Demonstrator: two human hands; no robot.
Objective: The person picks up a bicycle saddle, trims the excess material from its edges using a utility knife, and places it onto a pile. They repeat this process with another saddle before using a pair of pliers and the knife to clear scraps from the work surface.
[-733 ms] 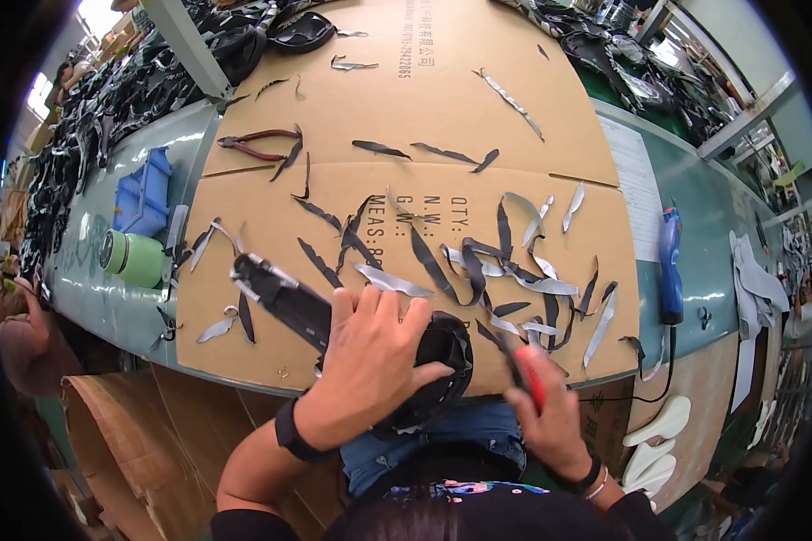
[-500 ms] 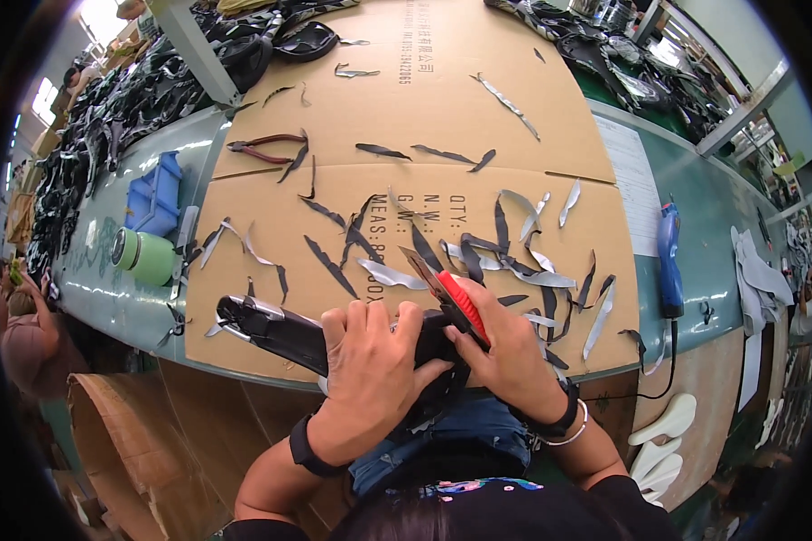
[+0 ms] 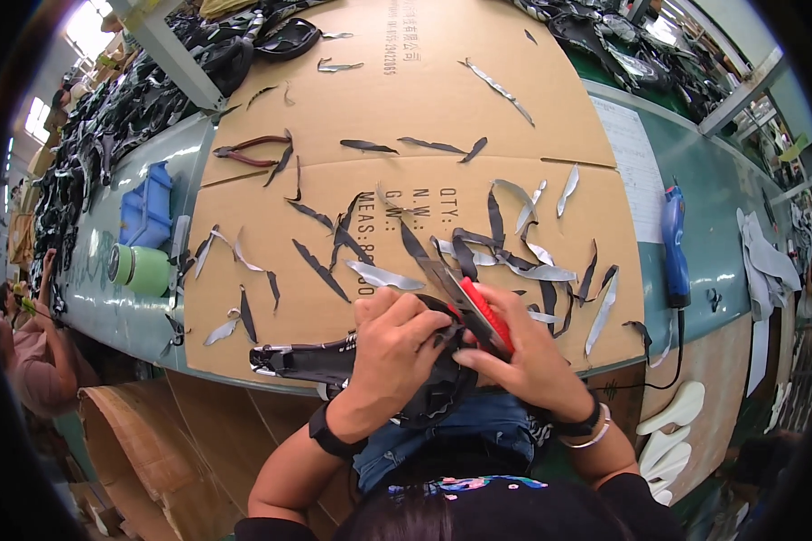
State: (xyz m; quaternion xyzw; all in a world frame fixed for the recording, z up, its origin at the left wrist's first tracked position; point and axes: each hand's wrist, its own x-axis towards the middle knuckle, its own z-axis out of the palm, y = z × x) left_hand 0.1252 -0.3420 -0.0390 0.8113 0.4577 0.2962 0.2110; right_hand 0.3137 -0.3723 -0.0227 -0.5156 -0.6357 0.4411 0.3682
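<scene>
A black bicycle saddle (image 3: 311, 362) lies across my lap at the table's front edge, its narrow nose pointing left. My left hand (image 3: 390, 347) is closed over its wider part, with thumb and fingertips pinched together at the rim, where a bit of black covering seems to be gripped. My right hand (image 3: 537, 365) is wrapped around a red and black utility knife (image 3: 487, 314). The knife's blade points up and to the left, away from the saddle, and its handle is close beside my left fingertips. The saddle's underside is mostly hidden.
Black and silver offcut strips (image 3: 496, 252) are scattered over the cardboard sheet (image 3: 478, 99). Red-handled pliers (image 3: 253, 151), a green jar (image 3: 140, 269) and a blue bin (image 3: 147, 207) are leftward. A blue corded tool (image 3: 675, 243) and white saddles (image 3: 672, 410) are rightward.
The saddle's nose has tipped down toward me. My left fingers have shifted from lying over the saddle to pinching its rim near the knife. The knife stays in my right hand.
</scene>
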